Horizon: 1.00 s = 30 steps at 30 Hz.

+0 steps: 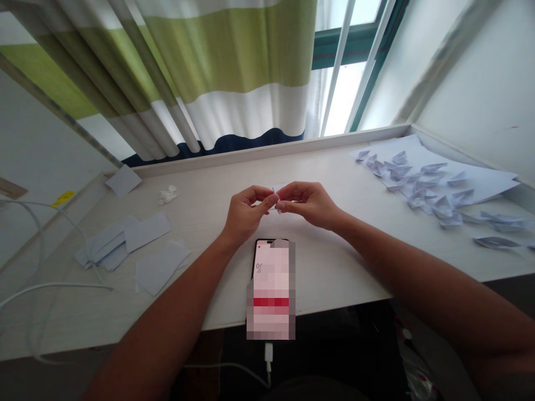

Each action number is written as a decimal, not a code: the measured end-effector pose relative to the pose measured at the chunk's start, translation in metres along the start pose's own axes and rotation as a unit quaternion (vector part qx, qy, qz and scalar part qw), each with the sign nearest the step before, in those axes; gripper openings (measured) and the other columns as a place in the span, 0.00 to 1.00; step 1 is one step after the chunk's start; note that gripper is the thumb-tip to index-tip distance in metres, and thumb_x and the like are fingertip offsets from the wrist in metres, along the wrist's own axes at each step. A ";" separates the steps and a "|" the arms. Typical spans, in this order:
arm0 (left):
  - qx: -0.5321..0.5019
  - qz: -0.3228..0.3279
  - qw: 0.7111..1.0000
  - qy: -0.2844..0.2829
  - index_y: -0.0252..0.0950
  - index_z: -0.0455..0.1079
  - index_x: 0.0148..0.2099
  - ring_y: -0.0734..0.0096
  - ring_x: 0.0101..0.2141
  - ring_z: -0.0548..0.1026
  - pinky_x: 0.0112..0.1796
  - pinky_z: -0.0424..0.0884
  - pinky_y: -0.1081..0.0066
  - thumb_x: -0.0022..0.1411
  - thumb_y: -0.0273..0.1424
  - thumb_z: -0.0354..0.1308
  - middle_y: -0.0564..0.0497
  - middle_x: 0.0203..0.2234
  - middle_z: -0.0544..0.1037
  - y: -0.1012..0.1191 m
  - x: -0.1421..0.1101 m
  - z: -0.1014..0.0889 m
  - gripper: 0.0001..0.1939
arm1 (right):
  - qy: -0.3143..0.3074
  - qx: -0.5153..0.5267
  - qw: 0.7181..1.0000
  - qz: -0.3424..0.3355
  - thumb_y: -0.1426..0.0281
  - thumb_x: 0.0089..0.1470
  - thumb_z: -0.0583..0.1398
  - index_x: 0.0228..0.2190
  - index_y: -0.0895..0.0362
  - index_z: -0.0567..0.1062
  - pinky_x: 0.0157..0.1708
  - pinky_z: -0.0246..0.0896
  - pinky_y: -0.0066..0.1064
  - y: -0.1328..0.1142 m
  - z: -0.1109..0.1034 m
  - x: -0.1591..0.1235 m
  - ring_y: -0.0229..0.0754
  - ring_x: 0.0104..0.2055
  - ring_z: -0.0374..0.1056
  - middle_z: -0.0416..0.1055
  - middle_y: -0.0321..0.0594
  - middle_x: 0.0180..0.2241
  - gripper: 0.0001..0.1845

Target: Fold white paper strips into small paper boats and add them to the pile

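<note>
Over the middle of the white table, my left hand (249,210) and my right hand (307,203) meet fingertip to fingertip. Pinched between them is a small folded piece of white paper (276,196), mostly covered by the fingers, so its shape is hard to make out. Both thumbs press on it from the near side. Just below the hands lies a phone (271,278), its screen partly blurred out and a white cable plugged into its lower end.
Several folded paper boats (418,181) spread over the right side, some on a large white sheet (468,167). Loose paper pieces (161,267) lie at left near a crumpled tissue (168,194) and white cables (54,287). A curtain (234,61) hangs behind the table's raised back edge.
</note>
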<state>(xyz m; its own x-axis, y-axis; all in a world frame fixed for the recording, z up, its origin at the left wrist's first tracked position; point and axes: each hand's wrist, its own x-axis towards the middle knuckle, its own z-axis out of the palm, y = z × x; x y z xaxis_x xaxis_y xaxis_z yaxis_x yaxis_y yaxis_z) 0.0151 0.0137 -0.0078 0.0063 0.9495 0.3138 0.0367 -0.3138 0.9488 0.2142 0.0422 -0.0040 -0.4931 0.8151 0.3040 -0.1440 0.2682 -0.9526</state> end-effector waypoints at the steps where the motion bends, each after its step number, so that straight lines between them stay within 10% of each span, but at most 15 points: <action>1: 0.001 0.000 1.000 0.000 0.37 0.82 0.37 0.68 0.33 0.79 0.31 0.76 0.70 0.53 0.47 0.79 0.49 0.33 0.84 0.000 0.000 0.000 0.20 | -0.002 0.005 1.000 0.001 0.57 0.51 0.78 0.38 0.57 0.86 0.44 0.80 0.39 0.000 0.000 0.000 0.42 0.38 0.80 0.85 0.41 0.35 0.19; 9: 0.040 -0.010 0.999 -0.001 0.37 0.83 0.35 0.70 0.30 0.76 0.34 0.73 0.68 0.60 0.36 0.70 0.50 0.28 0.83 0.004 0.000 -0.004 0.08 | -0.008 0.045 0.998 0.047 0.65 0.58 0.71 0.37 0.59 0.84 0.41 0.83 0.37 0.006 -0.004 0.001 0.42 0.34 0.83 0.84 0.41 0.32 0.09; 20: -0.005 -0.068 0.997 -0.046 0.35 0.82 0.36 0.70 0.29 0.76 0.30 0.75 0.70 0.58 0.42 0.74 0.49 0.28 0.82 0.006 0.000 -0.003 0.15 | -0.051 0.032 0.994 0.090 0.52 0.61 0.70 0.42 0.54 0.71 0.36 0.83 0.38 0.012 -0.002 -0.001 0.46 0.33 0.84 0.84 0.41 0.31 0.22; 30: -0.015 -0.074 0.996 -0.049 0.34 0.81 0.33 0.69 0.30 0.78 0.33 0.78 0.69 0.55 0.50 0.77 0.49 0.28 0.83 0.007 0.003 -0.006 0.23 | -0.016 -0.226 0.968 -0.111 0.58 0.60 0.71 0.44 0.52 0.84 0.45 0.83 0.43 0.001 -0.005 -0.004 0.48 0.47 0.79 0.81 0.43 0.47 0.14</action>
<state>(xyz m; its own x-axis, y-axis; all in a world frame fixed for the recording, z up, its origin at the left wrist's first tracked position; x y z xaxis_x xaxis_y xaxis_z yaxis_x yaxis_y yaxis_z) 0.0091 0.0142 -0.0002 0.1011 0.9809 0.1663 0.0150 -0.1687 0.9856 0.2199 0.0418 -0.0062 -0.5201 0.6973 0.4932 0.1372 0.6382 -0.7576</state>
